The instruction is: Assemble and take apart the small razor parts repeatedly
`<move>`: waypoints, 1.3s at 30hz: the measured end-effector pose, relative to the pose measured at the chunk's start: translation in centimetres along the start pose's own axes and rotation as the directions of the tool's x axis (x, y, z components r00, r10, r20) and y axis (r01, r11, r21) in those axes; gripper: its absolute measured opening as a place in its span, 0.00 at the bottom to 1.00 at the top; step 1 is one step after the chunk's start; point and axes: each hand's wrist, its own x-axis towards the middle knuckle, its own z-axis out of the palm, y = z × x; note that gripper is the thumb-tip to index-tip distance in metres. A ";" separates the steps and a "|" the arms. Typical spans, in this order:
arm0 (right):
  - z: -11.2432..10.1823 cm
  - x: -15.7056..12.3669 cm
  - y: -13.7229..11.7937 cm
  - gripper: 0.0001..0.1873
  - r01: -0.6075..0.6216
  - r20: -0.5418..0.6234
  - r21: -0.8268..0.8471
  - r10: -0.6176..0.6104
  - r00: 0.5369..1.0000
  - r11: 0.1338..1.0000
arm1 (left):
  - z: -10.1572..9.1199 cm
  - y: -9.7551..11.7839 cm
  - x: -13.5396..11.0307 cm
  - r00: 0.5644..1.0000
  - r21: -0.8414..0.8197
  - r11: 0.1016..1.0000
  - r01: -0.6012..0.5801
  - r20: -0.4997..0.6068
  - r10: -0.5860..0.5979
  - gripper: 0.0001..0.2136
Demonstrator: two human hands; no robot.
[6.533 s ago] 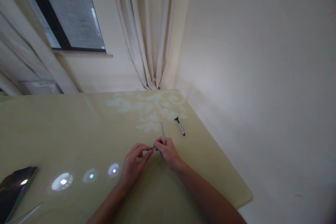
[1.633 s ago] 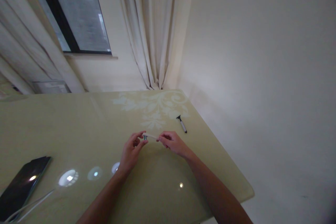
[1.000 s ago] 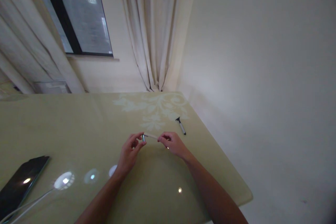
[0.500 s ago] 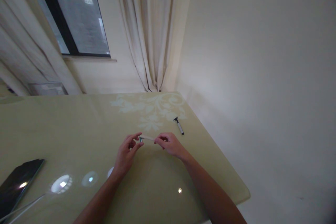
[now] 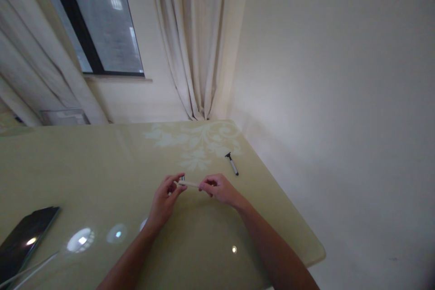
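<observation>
My left hand [image 5: 166, 197] is closed in a pinch, thumb and index finger gripping a small dark, shiny piece [image 5: 182, 178] whose kind I cannot make out. A thin pale stick [image 5: 190, 184] crosses in front of that piece, its left end by the left thumb. The stick's other end is in the closed fingers of my right hand [image 5: 217, 188]. Both hands are just above the table. Beyond the right hand, a razor [image 5: 232, 164] with a dark head and grey handle lies on the tabletop.
The glossy yellow-green table [image 5: 102, 167] has a pale floral pattern at its far side. A black flat panel [image 5: 25, 240] and a white cable [image 5: 36, 269] are at the left. A wall [image 5: 322, 122] runs along the right edge; curtains [image 5: 197, 41] hang behind.
The pale stick's left end has shifted from the upper side of the small piece down toward the left thumb. The hands have barely moved; the view has shifted slightly.
</observation>
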 end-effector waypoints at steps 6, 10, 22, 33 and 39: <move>-0.3 0.1 0.1 0.16 -0.008 -0.025 -0.023 0.007 1.000 1.000 | -0.2 0.1 0.2 1.000 0.009 1.000 -0.010 0.003 0.010 0.19; -0.5 0.1 -0.1 0.16 -0.013 -0.073 -0.027 0.011 0.997 1.000 | -0.3 0.5 0.2 1.000 0.023 1.000 -0.014 -0.002 0.014 0.19; -0.5 0.0 -0.2 0.17 -0.021 0.001 -0.007 0.021 1.000 1.000 | -0.2 0.4 0.1 0.999 0.018 0.999 -0.027 -0.018 0.027 0.20; -0.9 0.0 0.1 0.21 -0.034 0.001 0.056 0.034 0.999 0.998 | -0.2 1.4 0.1 0.999 0.024 0.999 -0.042 -0.008 0.042 0.19; -1.0 -0.1 0.0 0.20 -0.003 0.042 0.051 0.000 0.999 0.999 | 0.0 1.1 -0.1 0.999 0.023 0.999 -0.037 -0.010 0.037 0.18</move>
